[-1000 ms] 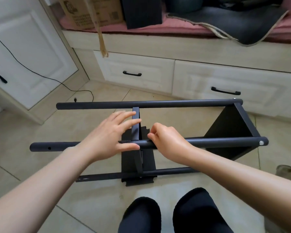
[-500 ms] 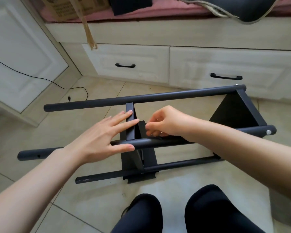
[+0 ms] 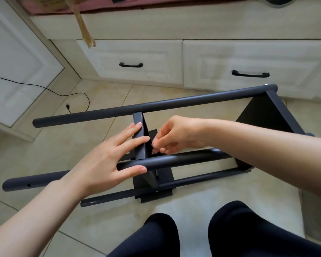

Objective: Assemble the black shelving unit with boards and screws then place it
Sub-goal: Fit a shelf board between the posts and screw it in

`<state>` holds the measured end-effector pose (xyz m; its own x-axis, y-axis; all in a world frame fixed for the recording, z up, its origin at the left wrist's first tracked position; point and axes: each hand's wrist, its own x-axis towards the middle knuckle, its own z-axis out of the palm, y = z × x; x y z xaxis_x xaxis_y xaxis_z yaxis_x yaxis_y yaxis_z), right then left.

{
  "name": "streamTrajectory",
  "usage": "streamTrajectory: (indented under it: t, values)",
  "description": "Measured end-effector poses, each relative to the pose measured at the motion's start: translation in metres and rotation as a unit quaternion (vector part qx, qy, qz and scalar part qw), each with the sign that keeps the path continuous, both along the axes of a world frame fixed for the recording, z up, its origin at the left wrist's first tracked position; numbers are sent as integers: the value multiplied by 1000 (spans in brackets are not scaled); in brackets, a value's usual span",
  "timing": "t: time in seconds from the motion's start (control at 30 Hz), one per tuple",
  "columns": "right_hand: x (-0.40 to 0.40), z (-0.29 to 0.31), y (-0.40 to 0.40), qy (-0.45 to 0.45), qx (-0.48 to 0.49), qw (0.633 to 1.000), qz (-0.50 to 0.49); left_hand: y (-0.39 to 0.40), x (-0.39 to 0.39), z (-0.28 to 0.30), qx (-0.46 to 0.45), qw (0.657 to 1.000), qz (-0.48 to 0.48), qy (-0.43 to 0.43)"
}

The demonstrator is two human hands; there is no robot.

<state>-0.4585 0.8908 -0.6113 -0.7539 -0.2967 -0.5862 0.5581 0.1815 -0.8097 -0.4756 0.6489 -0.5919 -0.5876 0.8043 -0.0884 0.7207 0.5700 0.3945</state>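
The black shelving unit lies on its side on the tiled floor, with a far pole (image 3: 156,106), a near pole (image 3: 183,160) and a low pole (image 3: 202,179). A middle board (image 3: 139,138) stands between the poles; an end board (image 3: 267,115) is fixed at the right. My left hand (image 3: 104,160) has straight fingers pressed on the middle board's edge, and its thumb lies under the near pole. My right hand (image 3: 174,136) pinches a small screw (image 3: 152,153) where the board meets the near pole; the fingertips hide most of it.
White drawers with black handles (image 3: 131,64) run along the back, under a ledge with a pink cushion (image 3: 82,6). A white cabinet stands at the left, and a black cable (image 3: 78,93) trails on the floor. My dark-clothed knees (image 3: 230,229) are at the bottom.
My right hand left the top of the near pole and moved behind it to the board joint, fingers now pinching there. The left hand stayed on the board. The view tilted down.
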Motion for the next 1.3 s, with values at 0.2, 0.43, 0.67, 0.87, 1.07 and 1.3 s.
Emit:
streamTrajectory:
  t: [0.2,0.43,0.67,0.87,1.07,1.3]
  values:
    - [-14,-9,-6,-33,-12,999,5,-2,0,-1,4,1000,-7,6]
    - [-13,-16,-10,-26,-59,997,49,-5,0,-3,6,1000,-3,15]
    - [-13,-22,-10,-48,-117,992,28,-4,0,-3,11,1000,-5,14]
    - [-16,-20,-13,-78,-131,986,61,-3,-1,-4,16,1000,-9,21]
    - [-15,-20,-19,-96,-127,983,96,-2,0,-4,19,999,-13,26]
    - [-14,-20,-22,-104,-105,980,133,-2,0,-3,13,1000,-8,24]
